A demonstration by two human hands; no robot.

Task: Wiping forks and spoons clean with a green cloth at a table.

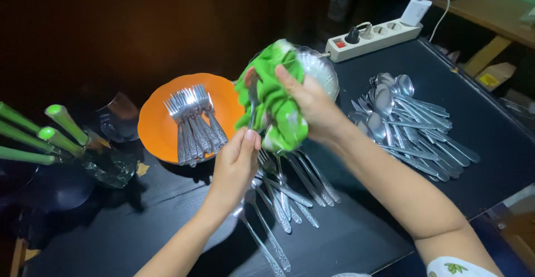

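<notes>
My right hand (315, 107) grips a green cloth (274, 96) bunched around the upper part of a metal spoon or fork (252, 96); which of the two it is, the cloth hides. My left hand (237, 163) holds the lower end of that utensil's handle from below. Both hands hover above a loose heap of steel forks (287, 190) lying on the dark table (362, 238).
An orange plate (153, 124) at the left carries several forks (195, 124). A pile of spoons (409, 124) lies at the right. A glass bowl (320, 68) sits behind the cloth, a white power strip (373, 38) beyond it. Green-handled tools (53, 135) stand in a glass holder at far left.
</notes>
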